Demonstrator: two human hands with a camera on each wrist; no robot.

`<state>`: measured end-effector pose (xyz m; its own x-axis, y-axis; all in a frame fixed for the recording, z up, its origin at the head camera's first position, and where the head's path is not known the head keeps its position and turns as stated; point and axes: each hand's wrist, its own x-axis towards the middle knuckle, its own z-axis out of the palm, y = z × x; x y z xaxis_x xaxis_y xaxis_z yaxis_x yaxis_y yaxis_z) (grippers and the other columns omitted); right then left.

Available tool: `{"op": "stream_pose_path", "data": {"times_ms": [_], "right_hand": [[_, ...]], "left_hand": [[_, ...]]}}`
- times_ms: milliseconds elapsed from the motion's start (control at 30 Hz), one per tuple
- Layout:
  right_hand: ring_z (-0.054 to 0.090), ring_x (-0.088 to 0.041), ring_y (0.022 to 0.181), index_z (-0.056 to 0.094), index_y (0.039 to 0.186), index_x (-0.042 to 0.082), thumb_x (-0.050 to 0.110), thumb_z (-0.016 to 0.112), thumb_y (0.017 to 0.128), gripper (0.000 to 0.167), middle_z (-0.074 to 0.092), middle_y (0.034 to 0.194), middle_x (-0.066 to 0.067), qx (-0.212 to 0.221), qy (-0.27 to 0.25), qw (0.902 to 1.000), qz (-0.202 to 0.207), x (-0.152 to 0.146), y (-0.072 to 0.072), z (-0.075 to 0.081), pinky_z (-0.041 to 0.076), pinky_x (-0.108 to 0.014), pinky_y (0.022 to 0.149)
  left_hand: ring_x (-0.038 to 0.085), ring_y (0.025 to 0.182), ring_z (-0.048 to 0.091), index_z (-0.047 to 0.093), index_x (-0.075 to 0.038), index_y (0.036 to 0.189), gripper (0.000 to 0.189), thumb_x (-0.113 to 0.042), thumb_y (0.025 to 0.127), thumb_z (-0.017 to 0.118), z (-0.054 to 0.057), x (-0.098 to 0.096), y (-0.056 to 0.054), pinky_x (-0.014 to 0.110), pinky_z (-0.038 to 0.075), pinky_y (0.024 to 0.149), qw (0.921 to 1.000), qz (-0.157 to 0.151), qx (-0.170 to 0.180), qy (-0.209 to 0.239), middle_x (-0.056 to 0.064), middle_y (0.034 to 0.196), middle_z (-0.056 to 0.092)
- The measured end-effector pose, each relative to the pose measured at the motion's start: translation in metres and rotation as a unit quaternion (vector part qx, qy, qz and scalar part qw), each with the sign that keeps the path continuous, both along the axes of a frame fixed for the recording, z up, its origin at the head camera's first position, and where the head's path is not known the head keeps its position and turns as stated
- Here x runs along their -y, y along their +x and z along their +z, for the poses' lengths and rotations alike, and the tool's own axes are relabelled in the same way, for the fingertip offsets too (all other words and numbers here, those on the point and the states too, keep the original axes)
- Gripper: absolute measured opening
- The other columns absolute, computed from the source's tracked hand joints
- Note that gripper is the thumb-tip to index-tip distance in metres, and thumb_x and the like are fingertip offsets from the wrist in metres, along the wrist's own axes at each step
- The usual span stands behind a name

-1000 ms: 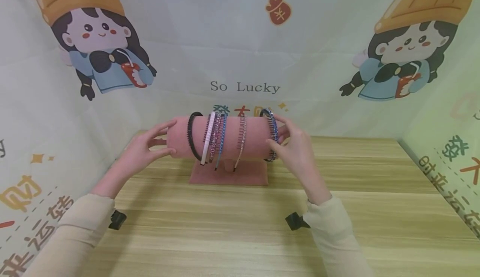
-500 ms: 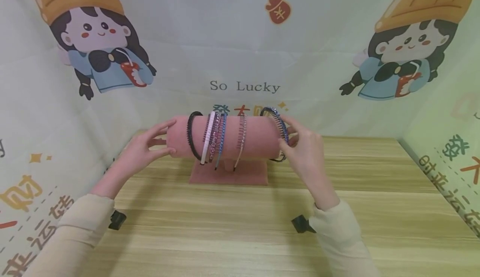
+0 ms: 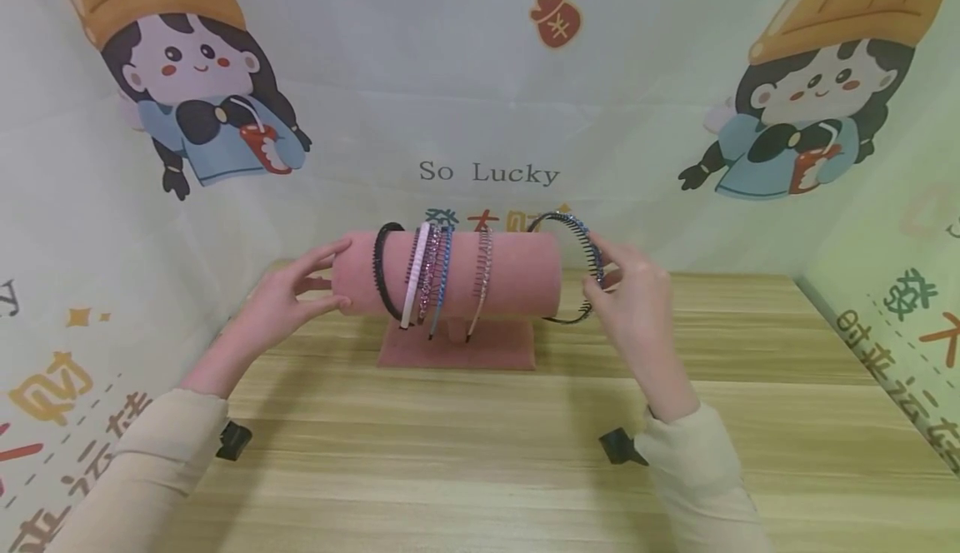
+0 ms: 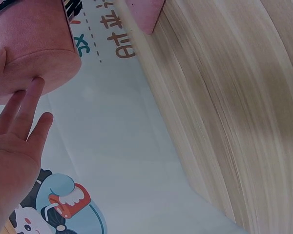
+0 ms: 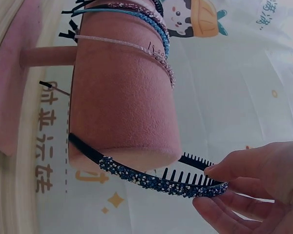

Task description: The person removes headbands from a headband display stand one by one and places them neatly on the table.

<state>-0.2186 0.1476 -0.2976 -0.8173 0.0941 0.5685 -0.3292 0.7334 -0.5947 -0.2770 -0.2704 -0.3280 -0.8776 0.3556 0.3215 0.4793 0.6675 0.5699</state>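
Note:
A pink cylindrical headband stand (image 3: 521,274) carries several headbands. My left hand (image 3: 281,295) rests its fairly straight fingers and thumb against the stand's left end; the left wrist view shows the fingertips (image 4: 37,84) on the end face. At the other end, my right hand (image 3: 633,295) pinches a toothed headband covered in blue and silver sparkles (image 5: 156,183) between thumb and fingers. This headband's arc leans outward past the stand's right end, while its tips remain near the cylinder.
Still round the cylinder are a black headband (image 3: 381,274), a white one (image 3: 415,278), a pink glittery one (image 3: 429,274), a blue one (image 3: 444,278) and a silver one (image 3: 484,278). The stand's base (image 3: 457,357) sits on a wooden table (image 3: 420,470) before a printed cloth backdrop (image 3: 420,62).
My right hand has moved right, drawing the blue sparkly headband from around the cylinder to beyond its right end. My left hand has stayed at the left end.

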Motion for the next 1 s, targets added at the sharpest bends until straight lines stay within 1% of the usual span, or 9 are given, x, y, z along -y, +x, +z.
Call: {"op": "stream_pose_path", "data": {"times_ms": [100,233,367,533,667,833,1000], "right_hand": [[0.073,-0.03,0.078,0.063,0.132,0.007,-0.001,0.069,0.084,0.049,0.071,0.108,-0.019,0.004,-0.002,1.0,-0.006,-0.004,0.001,0.001,0.049,-0.02,0.051],[0.073,-0.03,0.078,0.064,0.131,0.007,-0.002,0.069,0.084,0.048,0.072,0.107,-0.02,0.003,-0.01,0.9999,-0.009,-0.009,0.003,0.003,0.046,-0.017,0.049],[0.073,-0.032,0.078,0.065,0.13,0.007,-0.002,0.069,0.084,0.047,0.072,0.107,-0.02,-0.001,-0.012,0.9998,-0.013,-0.014,0.005,0.006,0.044,-0.015,0.048],[0.074,-0.033,0.079,0.065,0.13,0.008,-0.001,0.07,0.085,0.047,0.072,0.107,-0.02,-0.004,-0.017,0.9995,-0.026,-0.021,0.007,0.011,0.042,-0.013,0.047],[0.074,-0.035,0.079,0.066,0.13,0.01,0.0,0.07,0.085,0.046,0.073,0.104,-0.02,-0.011,-0.023,0.999,-0.037,-0.028,0.009,0.017,0.039,-0.011,0.045],[0.072,-0.034,0.081,0.067,0.129,0.012,0.002,0.069,0.087,0.043,0.073,0.107,-0.02,-0.016,-0.036,0.9984,-0.041,-0.04,0.012,0.022,0.033,-0.011,0.042],[0.07,-0.031,0.084,0.066,0.13,0.014,0.002,0.069,0.088,0.044,0.072,0.111,-0.02,-0.017,-0.035,0.9981,-0.047,-0.054,0.014,0.023,0.033,-0.011,0.042]], "left_hand": [[0.041,0.116,0.065,0.03,-0.038,0.154,0.079,-0.024,0.09,0.073,-0.002,0.0,-0.001,0.052,0.056,0.092,1.0,-0.003,-0.003,0.005,0.022,0.149,0.048],[0.041,0.116,0.065,0.03,-0.039,0.154,0.079,-0.024,0.09,0.073,-0.002,0.0,-0.001,0.053,0.055,0.092,1.0,-0.004,-0.003,0.005,0.022,0.149,0.047],[0.042,0.117,0.064,0.029,-0.04,0.154,0.079,-0.026,0.09,0.073,-0.001,0.0,-0.001,0.057,0.053,0.094,1.0,-0.003,0.0,0.004,0.023,0.15,0.047],[0.042,0.118,0.063,0.029,-0.041,0.154,0.079,-0.028,0.09,0.073,-0.001,0.0,0.0,0.058,0.053,0.094,1.0,0.004,0.002,-0.002,0.022,0.149,0.047],[0.042,0.118,0.063,0.029,-0.042,0.154,0.08,-0.028,0.089,0.073,0.0,0.0,-0.001,0.058,0.053,0.095,1.0,0.003,0.001,-0.001,0.022,0.15,0.047],[0.041,0.117,0.064,0.029,-0.04,0.154,0.08,-0.025,0.089,0.073,-0.002,0.0,-0.001,0.06,0.051,0.098,1.0,-0.004,0.002,0.008,0.02,0.152,0.045],[0.041,0.118,0.063,0.028,-0.04,0.154,0.08,-0.027,0.09,0.073,-0.001,0.0,-0.001,0.059,0.051,0.097,0.9999,-0.004,0.006,0.01,0.02,0.152,0.044]]}}
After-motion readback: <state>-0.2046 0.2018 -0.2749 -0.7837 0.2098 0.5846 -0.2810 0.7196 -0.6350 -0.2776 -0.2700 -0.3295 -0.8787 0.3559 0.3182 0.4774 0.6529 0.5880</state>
